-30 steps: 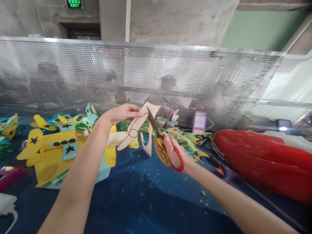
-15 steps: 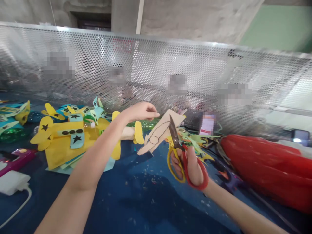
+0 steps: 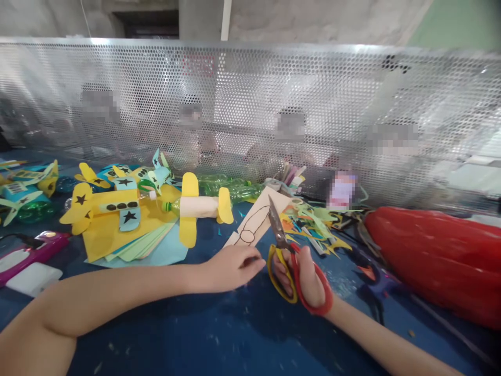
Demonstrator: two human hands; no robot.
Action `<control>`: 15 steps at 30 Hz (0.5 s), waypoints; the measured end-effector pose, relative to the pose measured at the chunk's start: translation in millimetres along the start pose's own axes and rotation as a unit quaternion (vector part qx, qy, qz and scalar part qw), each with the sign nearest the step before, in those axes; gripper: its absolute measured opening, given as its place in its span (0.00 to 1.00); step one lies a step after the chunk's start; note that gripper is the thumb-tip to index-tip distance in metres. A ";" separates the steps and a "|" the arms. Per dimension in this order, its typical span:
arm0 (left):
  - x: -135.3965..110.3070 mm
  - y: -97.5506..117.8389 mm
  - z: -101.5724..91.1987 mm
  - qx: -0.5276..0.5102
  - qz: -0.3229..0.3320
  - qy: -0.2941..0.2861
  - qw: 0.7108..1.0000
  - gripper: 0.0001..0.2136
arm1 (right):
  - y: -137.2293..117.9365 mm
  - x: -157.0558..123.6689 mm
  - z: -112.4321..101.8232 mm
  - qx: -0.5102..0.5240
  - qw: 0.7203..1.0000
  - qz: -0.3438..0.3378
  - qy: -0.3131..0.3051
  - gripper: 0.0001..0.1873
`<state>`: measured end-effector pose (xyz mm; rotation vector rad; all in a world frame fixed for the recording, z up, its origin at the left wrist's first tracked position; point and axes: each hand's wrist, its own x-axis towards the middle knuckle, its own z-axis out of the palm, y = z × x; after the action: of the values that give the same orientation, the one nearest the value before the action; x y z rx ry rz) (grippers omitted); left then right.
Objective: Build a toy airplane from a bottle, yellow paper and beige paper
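My right hand (image 3: 309, 277) is closed around the red and yellow handles of a pair of scissors (image 3: 278, 230), blades pointing up and away. The blades meet the edge of a beige paper piece (image 3: 256, 222) with a black drawn outline, which slants up from the blue table (image 3: 235, 334). My left hand (image 3: 233, 267) lies low on the table just under the paper's lower end, with fingers pressed together and pointing at the scissor handles. Whether they pinch the paper or a scrap is hidden.
Yellow paper planes with black stars (image 3: 105, 206) and a bottle plane (image 3: 199, 206) lie at the left on coloured sheets. Paper offcuts (image 3: 313, 219) pile up behind the scissors. A red bag (image 3: 434, 256) fills the right. A perforated metal screen (image 3: 250, 104) runs along the back, with people behind it.
My left hand let go of the paper's top and dropped to the table by its lower end. The paper and scissors came down lower.
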<state>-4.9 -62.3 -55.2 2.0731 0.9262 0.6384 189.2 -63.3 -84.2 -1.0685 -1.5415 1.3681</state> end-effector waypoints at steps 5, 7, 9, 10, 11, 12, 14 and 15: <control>-11.7 -18.6 8.6 -0.104 -0.030 0.026 0.994 0.13 | 10.9 -3.1 0.5 0.035 0.998 -0.042 0.003 0.39; -13.5 -19.8 10.0 -0.116 -0.011 0.029 0.993 0.17 | 11.5 -3.0 0.7 0.041 0.998 -0.038 0.008 0.39; -14.5 -20.3 10.4 -0.134 -0.005 0.034 0.990 0.21 | 9.6 -2.7 1.6 0.045 0.998 -0.033 0.017 0.40; -14.7 -20.6 10.5 -0.140 -0.005 0.034 0.990 0.23 | 8.4 -2.7 2.0 0.043 0.998 -0.033 0.020 0.40; -14.8 -21.0 10.4 -0.143 -0.004 0.034 0.989 0.25 | 7.4 -2.8 2.5 0.042 0.998 -0.036 0.023 0.41; -14.7 -21.3 10.4 -0.144 -0.002 0.031 0.989 0.27 | 7.0 -2.9 2.8 0.040 0.998 -0.040 0.024 0.41; -14.5 -21.9 10.4 -0.147 0.004 0.027 0.989 0.29 | 7.8 -3.5 2.7 0.038 0.998 -0.047 0.021 0.41; -14.4 -21.9 10.4 -0.149 0.005 0.027 0.988 0.30 | 9.0 -3.9 2.5 0.037 0.998 -0.050 0.018 0.41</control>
<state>-15.3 -68.3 -80.7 1.8031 0.7965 0.7917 188.9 -67.2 -93.5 -0.9526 -1.4871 1.3205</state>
